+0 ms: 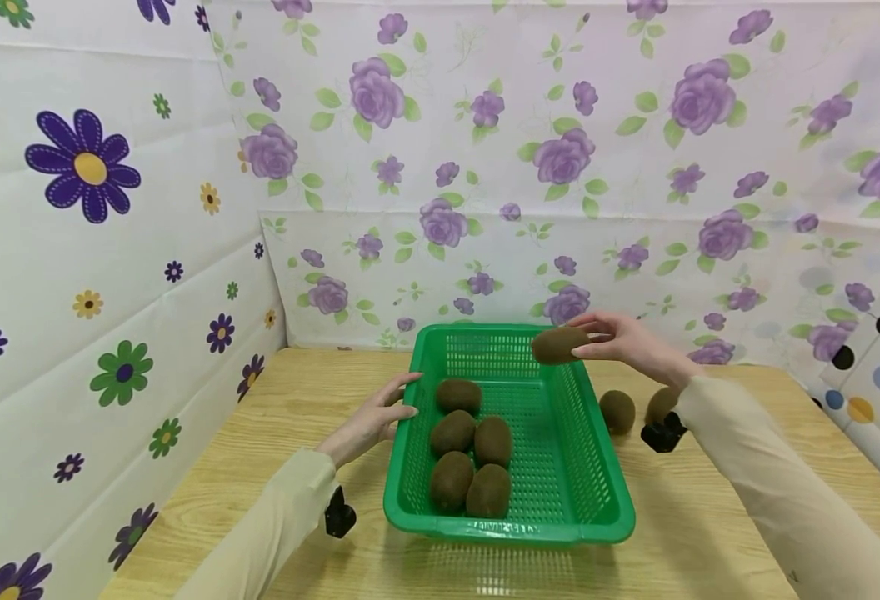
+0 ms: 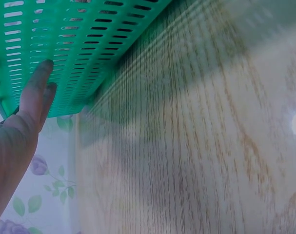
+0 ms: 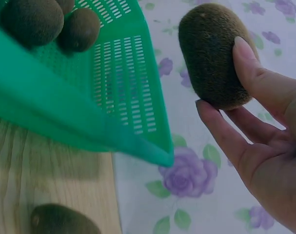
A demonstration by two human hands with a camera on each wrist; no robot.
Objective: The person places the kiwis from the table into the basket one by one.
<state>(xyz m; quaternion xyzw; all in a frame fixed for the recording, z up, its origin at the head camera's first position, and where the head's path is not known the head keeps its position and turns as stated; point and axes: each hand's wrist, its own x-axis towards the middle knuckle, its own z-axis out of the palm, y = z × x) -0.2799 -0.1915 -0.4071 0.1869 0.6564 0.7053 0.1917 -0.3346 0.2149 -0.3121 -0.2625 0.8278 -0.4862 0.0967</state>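
My right hand (image 1: 620, 342) pinches a brown kiwifruit (image 1: 556, 345) between thumb and fingers, over the far right corner of a green plastic basket (image 1: 512, 530). The right wrist view shows the same kiwifruit (image 3: 213, 56) held up by the thumb (image 3: 250, 63) and fingertips. My left hand (image 1: 368, 421) rests against the basket's left rim with its fingers extended; in the left wrist view the fingers (image 2: 38, 87) touch the slotted outer wall (image 2: 74, 53). Several kiwifruit (image 1: 452, 433) lie along the left side inside the basket.
Two kiwifruit sit on the wooden table (image 1: 320, 392) to the right of the basket, one nearer kiwifruit (image 1: 617, 412) and another kiwifruit (image 1: 661, 405) partly behind the right wrist. Flower-printed sheets (image 1: 440, 167) form walls behind and at the sides of the table.
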